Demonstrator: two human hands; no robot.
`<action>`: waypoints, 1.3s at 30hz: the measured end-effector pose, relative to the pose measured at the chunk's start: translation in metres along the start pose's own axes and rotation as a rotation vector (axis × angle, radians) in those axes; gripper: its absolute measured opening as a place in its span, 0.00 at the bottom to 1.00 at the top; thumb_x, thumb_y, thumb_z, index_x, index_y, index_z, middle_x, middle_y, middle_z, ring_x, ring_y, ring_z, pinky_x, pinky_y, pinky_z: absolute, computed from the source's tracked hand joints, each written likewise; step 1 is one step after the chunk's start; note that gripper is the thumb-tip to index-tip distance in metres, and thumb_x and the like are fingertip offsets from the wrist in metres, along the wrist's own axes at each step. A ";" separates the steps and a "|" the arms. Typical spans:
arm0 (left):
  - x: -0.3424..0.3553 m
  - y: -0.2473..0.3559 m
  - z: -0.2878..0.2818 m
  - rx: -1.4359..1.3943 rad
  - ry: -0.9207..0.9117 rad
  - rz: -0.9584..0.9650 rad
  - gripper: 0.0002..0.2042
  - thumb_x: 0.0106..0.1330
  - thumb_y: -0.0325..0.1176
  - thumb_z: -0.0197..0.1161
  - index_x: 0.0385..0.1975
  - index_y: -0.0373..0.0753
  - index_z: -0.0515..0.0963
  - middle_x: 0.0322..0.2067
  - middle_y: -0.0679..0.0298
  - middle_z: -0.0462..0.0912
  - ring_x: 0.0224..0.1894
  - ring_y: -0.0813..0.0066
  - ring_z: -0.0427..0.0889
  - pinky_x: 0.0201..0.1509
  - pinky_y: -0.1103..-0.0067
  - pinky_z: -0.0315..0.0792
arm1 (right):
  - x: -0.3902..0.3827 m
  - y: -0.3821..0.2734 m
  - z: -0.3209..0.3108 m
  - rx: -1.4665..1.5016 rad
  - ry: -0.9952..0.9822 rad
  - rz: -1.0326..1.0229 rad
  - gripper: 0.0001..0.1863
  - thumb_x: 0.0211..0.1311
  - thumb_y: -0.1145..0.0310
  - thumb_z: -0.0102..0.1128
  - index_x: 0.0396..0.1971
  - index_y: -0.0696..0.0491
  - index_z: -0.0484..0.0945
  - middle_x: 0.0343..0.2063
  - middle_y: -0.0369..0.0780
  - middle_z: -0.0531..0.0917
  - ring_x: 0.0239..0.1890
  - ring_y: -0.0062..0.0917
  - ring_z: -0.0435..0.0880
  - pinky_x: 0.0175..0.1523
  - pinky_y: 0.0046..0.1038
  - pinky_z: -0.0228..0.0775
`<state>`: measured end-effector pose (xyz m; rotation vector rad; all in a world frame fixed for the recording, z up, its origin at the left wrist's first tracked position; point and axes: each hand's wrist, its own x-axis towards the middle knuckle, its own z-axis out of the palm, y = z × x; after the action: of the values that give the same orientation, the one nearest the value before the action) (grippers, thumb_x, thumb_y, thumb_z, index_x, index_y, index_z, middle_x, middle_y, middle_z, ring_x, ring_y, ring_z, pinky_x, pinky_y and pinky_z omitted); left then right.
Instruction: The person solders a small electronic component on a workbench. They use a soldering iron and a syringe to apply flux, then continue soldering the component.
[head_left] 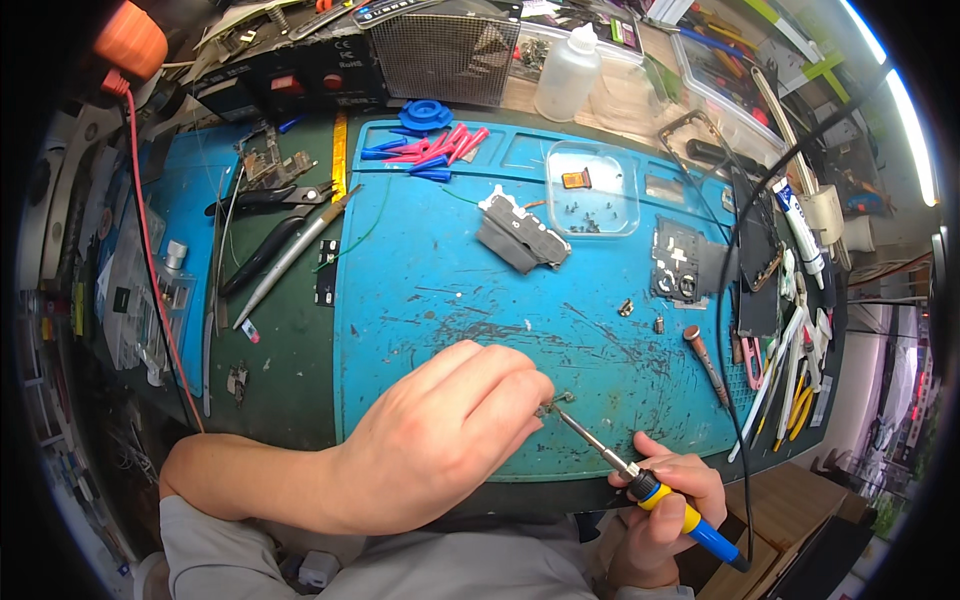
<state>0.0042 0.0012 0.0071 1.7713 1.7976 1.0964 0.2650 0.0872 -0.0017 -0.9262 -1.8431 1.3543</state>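
My right hand (665, 505) grips a soldering iron (648, 488) with a blue and yellow handle, its metal shaft slanting up and left. The iron's tip meets or nearly meets a small metal part (565, 397) over the near part of the blue work mat (440, 320). Fingers of my left hand (450, 425) are pinched together at that part's left side; how they grip it is hidden behind the knuckles. From the iron's back end a black cable (738, 400) runs up the right side.
Farther back lie a dark grey module (522, 232), pink and blue cone tips (430, 152) and a clear tray (592, 190) with screws. Pliers (270, 245) and tweezers (290, 262) are at left. A brown-handled tool (706, 365) and several swabs (785, 350) line the right edge.
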 end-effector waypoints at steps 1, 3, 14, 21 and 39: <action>0.000 0.000 0.000 0.003 -0.001 0.000 0.19 0.54 0.19 0.80 0.44 0.34 0.80 0.42 0.56 0.84 0.41 0.55 0.85 0.44 0.66 0.80 | 0.000 -0.001 -0.001 0.002 -0.006 0.005 0.21 0.77 0.49 0.66 0.47 0.54 0.81 0.34 0.46 0.92 0.40 0.36 0.95 0.63 0.58 0.83; 0.000 0.000 0.000 0.006 -0.004 0.001 0.19 0.54 0.19 0.80 0.44 0.34 0.80 0.41 0.56 0.84 0.41 0.55 0.85 0.44 0.66 0.80 | 0.000 0.000 -0.001 0.004 -0.010 0.009 0.21 0.77 0.48 0.66 0.47 0.54 0.81 0.34 0.46 0.92 0.40 0.37 0.95 0.63 0.58 0.83; 0.000 0.000 0.000 0.013 0.004 0.016 0.19 0.53 0.19 0.80 0.44 0.33 0.80 0.41 0.55 0.84 0.41 0.54 0.85 0.43 0.65 0.79 | 0.000 -0.001 0.000 -0.002 0.000 0.018 0.22 0.77 0.47 0.66 0.47 0.54 0.81 0.34 0.46 0.92 0.40 0.36 0.95 0.62 0.58 0.84; 0.001 0.000 0.000 0.017 0.001 0.025 0.19 0.53 0.18 0.80 0.44 0.32 0.80 0.41 0.54 0.84 0.39 0.55 0.85 0.41 0.66 0.79 | -0.001 -0.001 0.001 -0.006 0.007 0.015 0.23 0.76 0.46 0.66 0.46 0.54 0.81 0.34 0.47 0.93 0.40 0.36 0.95 0.61 0.58 0.84; 0.002 0.000 0.000 0.035 0.002 0.035 0.19 0.53 0.18 0.81 0.43 0.32 0.80 0.41 0.54 0.84 0.38 0.57 0.85 0.41 0.68 0.79 | 0.000 0.000 0.001 -0.019 0.011 -0.003 0.21 0.76 0.48 0.67 0.46 0.54 0.81 0.33 0.46 0.93 0.39 0.35 0.95 0.60 0.57 0.86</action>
<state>0.0040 0.0028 0.0076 1.8293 1.8031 1.0868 0.2638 0.0869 -0.0015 -0.9380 -1.8515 1.3297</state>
